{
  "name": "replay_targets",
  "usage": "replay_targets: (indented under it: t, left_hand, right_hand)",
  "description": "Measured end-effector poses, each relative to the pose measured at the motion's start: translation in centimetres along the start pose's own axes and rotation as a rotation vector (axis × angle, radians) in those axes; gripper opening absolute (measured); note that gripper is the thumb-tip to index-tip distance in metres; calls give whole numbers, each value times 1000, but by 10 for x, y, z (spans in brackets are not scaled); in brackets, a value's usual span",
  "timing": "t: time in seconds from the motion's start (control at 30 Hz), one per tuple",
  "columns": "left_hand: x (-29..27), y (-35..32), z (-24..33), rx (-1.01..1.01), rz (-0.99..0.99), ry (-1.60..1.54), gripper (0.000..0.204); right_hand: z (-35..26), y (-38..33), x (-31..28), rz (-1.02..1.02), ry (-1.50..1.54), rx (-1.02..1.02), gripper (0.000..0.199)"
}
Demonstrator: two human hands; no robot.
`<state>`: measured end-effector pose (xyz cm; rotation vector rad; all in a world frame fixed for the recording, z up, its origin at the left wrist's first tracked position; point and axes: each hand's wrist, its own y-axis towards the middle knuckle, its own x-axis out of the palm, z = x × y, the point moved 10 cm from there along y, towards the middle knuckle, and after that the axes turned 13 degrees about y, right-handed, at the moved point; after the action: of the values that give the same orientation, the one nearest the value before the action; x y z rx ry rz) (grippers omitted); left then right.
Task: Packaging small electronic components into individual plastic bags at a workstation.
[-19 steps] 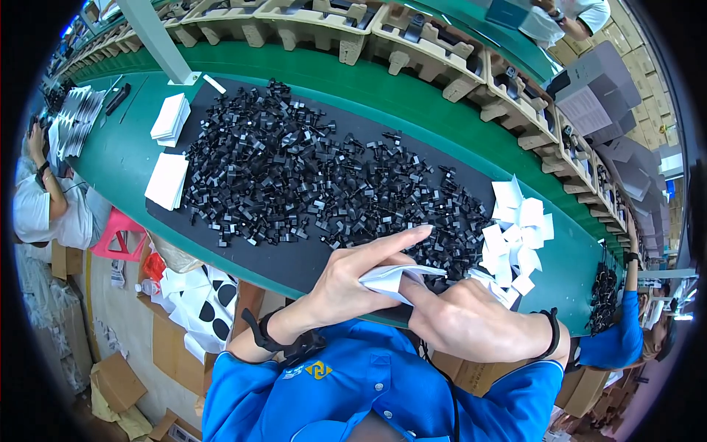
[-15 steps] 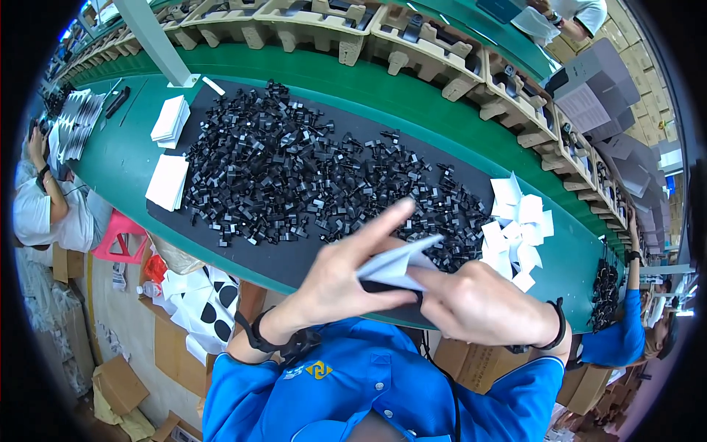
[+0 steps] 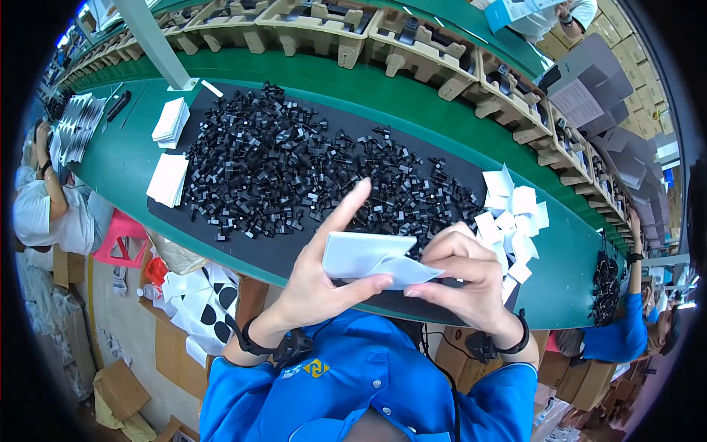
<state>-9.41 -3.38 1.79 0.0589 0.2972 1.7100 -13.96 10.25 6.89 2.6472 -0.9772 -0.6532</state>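
Observation:
Thin white paper sheets point(image 3: 361, 250) are held up in front of me, over the near edge of the bench. My left hand point(image 3: 313, 276) grips their left end with the thumb across the lower edge, while its index finger points away from me. The thumb and fingers of my right hand point(image 3: 471, 276) pinch the right corner, where one sheet bends away from the flat part behind it. Beyond both hands spreads a large heap of small black plastic parts point(image 3: 272, 162) on a dark mat. Loose white paper pieces point(image 3: 515, 214) lie just past my right hand.
Two white paper stacks point(image 3: 168, 180) lie left of the heap. A metal post point(image 3: 151, 44) rises behind them. Molded pulp trays point(image 3: 423, 44) line the far side. Below the bench stands a cardboard box point(image 3: 177, 353) of paper scraps. Co-workers sit at left and right.
My right hand has drawn back to the right, from over the sheets to their corner. The sheets have turned to show their broad side. A far co-worker's blue-and-white box has shifted.

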Motion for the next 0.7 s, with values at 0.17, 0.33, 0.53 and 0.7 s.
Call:
replay_targets:
  t: [0.17,0.33,0.53,0.7]
  left_hand:
    - [21,1,-7,-193,-128,-290,84]
    - [23,-2,-33,-398,-100,-311,69]
    - [22,3,-36,-402,-101,-448,57]
    - [24,-1,-42,-544,-83,-597,63]
  right_hand:
    - [4,-1,-6,68,9,17,18]
    - [10,0,-14,44,-119,-4,27]
    - [-33,-14,16,-110,-787,-513,40]
    - [-47,-18,19,-132,-881,-579,39]
